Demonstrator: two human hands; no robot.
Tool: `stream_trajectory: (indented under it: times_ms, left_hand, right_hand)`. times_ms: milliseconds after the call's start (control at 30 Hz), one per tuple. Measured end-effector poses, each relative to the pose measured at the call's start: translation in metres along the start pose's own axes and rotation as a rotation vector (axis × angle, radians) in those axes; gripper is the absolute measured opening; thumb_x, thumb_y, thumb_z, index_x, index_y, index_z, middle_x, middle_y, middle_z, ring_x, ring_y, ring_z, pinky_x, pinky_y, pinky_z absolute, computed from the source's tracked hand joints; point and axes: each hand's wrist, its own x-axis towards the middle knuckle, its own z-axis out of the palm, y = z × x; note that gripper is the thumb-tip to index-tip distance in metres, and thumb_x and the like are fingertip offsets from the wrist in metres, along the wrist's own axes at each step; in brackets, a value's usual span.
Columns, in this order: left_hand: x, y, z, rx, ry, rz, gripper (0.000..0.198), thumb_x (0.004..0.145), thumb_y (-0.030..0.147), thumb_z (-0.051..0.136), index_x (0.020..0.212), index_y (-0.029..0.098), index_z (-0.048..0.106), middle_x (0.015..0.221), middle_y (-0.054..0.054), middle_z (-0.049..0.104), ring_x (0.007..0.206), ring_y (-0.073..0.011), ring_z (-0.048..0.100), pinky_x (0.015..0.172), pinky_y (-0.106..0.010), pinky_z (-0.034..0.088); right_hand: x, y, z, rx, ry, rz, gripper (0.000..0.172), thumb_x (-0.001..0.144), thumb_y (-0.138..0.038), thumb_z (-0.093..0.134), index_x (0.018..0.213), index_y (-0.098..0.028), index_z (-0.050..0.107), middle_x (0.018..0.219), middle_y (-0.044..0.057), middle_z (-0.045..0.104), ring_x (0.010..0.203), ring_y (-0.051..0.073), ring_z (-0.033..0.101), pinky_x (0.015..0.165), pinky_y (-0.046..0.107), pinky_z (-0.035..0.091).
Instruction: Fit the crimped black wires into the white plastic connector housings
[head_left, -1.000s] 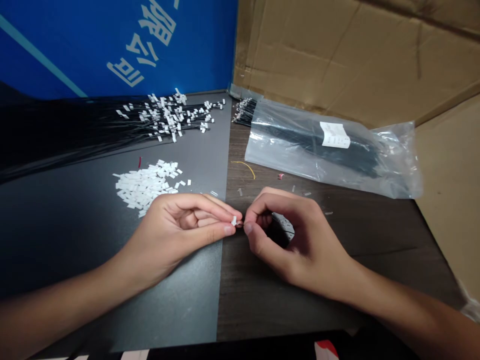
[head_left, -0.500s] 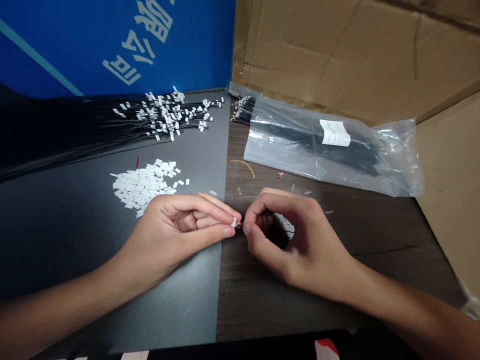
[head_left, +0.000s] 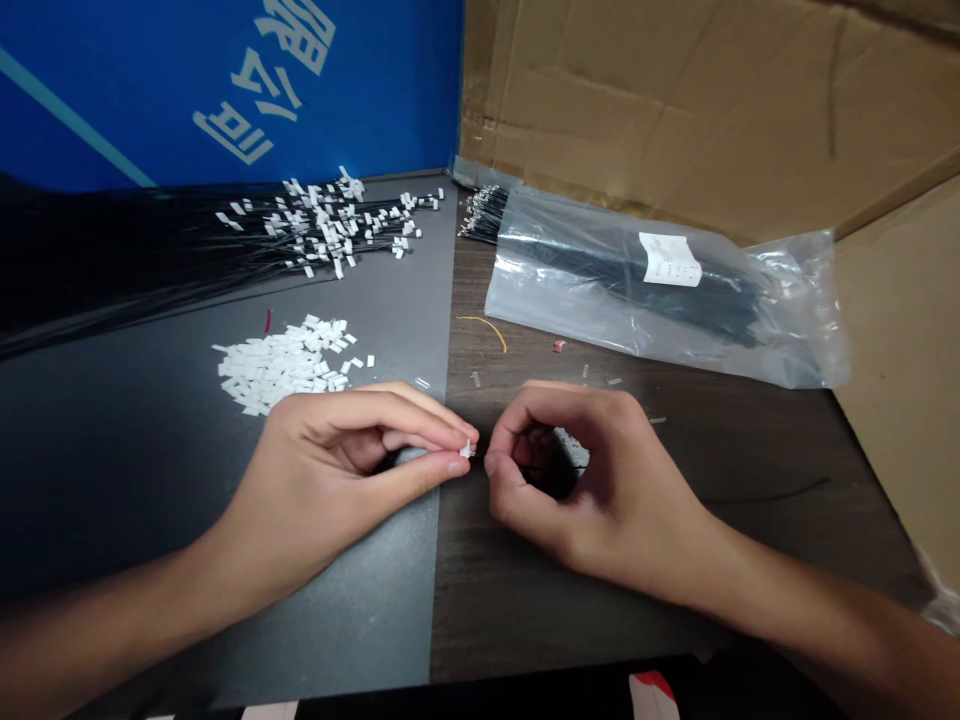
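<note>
White connector (head_left: 468,450) sits pinched between the left hand's (head_left: 322,490) thumb and forefinger. Right hand (head_left: 547,530) curls just beside it, fingers clenched; whatever they grip is hidden.

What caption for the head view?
Left hand pinches a white connector housing, right hand close by, white housings heaped behind.

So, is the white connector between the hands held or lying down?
Held: the white connector is pinched between thumb and forefinger of the left hand.

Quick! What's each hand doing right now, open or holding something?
Left hand: closed, pinching a small white plastic connector.
Right hand: closed and curled; cannot tell whether it holds anything.
</note>
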Motion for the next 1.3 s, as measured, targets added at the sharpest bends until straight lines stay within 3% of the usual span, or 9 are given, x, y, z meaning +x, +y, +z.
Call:
stream_trajectory:
  times_ms: [333, 867, 1167, 1300]
  left_hand:
    - [-0.0026, 0.0027, -0.0012, 0.196, 0.018, 0.165, 0.034, 0.093, -0.002, 0.093, 0.097, 0.031, 0.103, 0.103, 0.002, 0.099, 0.09, -0.012, 0.094, 0.088, -0.012, 0.074]
    - [-0.0068, 0.0033, -0.0015, 0.266, 0.036, 0.128, 0.03, 0.096, 0.006, 0.097, 0.097, 0.036, 0.102, 0.103, 0.002, 0.099, 0.087, -0.0196, 0.093, 0.088, -0.027, 0.079]
    - [-0.0032, 0.0078, 0.0038, 0.167, 0.042, 0.1, 0.035, 0.092, -0.003, 0.093, 0.095, 0.031, 0.103, 0.1, -0.001, 0.099, 0.088, -0.016, 0.094, 0.086, -0.019, 0.077]
    - [-0.0042, 0.0081, 0.002, 0.17, 0.031, 0.087, 0.032, 0.093, -0.001, 0.096, 0.095, 0.031, 0.102, 0.1, -0.002, 0.099, 0.087, -0.0183, 0.094, 0.086, -0.023, 0.08]
  right_hand:
    - [-0.0001, -0.001, -0.0013, -0.008, -0.013, 0.027, 0.011, 0.088, -0.015, 0.075, 0.078, -0.018, 0.078, 0.071, -0.005, 0.071, 0.064, 0.008, 0.06, 0.061, 0.02, 0.047]
    - [-0.0011, -0.0015, -0.0023, -0.017, -0.033, 0.02, 0.012, 0.089, -0.012, 0.077, 0.079, -0.019, 0.076, 0.072, -0.005, 0.071, 0.065, 0.01, 0.061, 0.062, 0.024, 0.049]
    - [0.0002, -0.0021, -0.0015, 0.057, -0.043, 0.001, 0.012, 0.097, -0.013, 0.076, 0.087, -0.018, 0.08, 0.079, -0.003, 0.075, 0.071, 0.011, 0.065, 0.068, 0.023, 0.053]
    - [-0.0007, -0.0037, -0.0034, 0.097, -0.069, 0.023, 0.012, 0.095, -0.012, 0.076, 0.084, -0.017, 0.079, 0.078, -0.004, 0.074, 0.071, 0.01, 0.062, 0.067, 0.022, 0.051]
